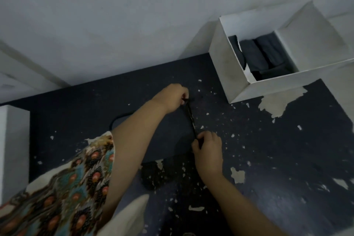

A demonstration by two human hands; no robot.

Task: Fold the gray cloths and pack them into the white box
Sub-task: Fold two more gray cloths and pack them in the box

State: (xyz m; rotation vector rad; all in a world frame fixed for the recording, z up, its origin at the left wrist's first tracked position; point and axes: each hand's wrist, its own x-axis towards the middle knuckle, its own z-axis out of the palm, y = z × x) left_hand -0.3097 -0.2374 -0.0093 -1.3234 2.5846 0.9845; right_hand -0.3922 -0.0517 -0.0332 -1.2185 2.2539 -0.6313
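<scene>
A dark gray cloth (164,136) lies flat on the dark table, hard to tell from the tabletop. My left hand (173,99) pinches its far right corner. My right hand (207,151) pinches the near right corner, and the raised edge (191,122) is stretched between the two hands. The white box (239,82) stands open at the back right of the table, apart from both hands. Several folded gray cloths (260,57) stand inside it.
The dark tabletop (268,140) is worn, with pale patches of peeled coating. A white wall rises just behind the table. A white block (13,149) stands at the left edge. A patterned sleeve (76,188) covers my left upper arm.
</scene>
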